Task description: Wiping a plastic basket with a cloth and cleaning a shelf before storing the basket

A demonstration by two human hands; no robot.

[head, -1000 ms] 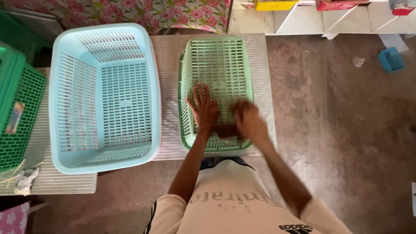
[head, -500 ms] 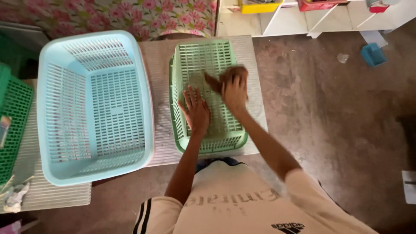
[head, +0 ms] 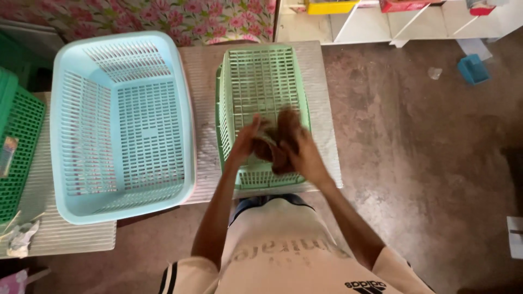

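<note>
Hands — left hand (head: 245, 142) and right hand (head: 303, 153) — both closed around brown cloth (head: 279, 137) over green basket (head: 261, 81).

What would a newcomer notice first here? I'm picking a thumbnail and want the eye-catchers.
First the big light blue basket at left on the table. Next, the green basket beside it at centre, where the left hand and right hand bunch a brown cloth. A floral fabric runs along the top.
</note>
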